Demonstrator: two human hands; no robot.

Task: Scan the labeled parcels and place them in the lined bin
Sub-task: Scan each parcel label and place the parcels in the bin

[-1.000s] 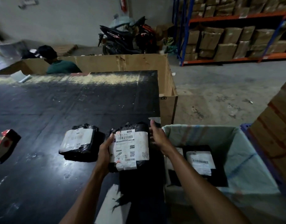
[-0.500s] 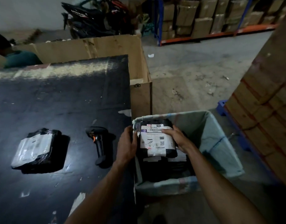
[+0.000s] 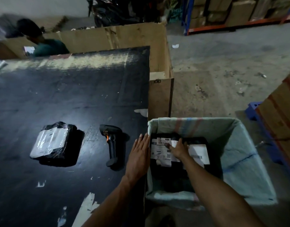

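Step in hand, as we read it: laying a labelled parcel [image 3: 160, 153] down inside the lined bin [image 3: 239, 145]. The right hand [image 3: 178, 149] is down in the bin, lying over the parcel's top face with fingertips on the white label. We cannot tell whether it grips or merely rests there. The parcel sits label-up directly under that hand, close to the bin wall on the left-hand side. It seems to overlap a binned parcel [image 3: 199, 150] just off the right hand's outer side. The left hand [image 3: 140, 150] is flat, fingers straight and together, holding nothing, at the worktop [image 3: 75, 95] edge just beside the bin rim. A scanner [image 3: 111, 145] lies on its side just outboard of the left hand. A second parcel [image 3: 53, 142] lies farther out the same way, label up, not yet binned. To do this step well, we would let the parcel settle flat and label-up before letting go. We would then lift the right hand straight up, so the liner is not dragged off the rim. We judge the left hand well placed to take the scanner next.
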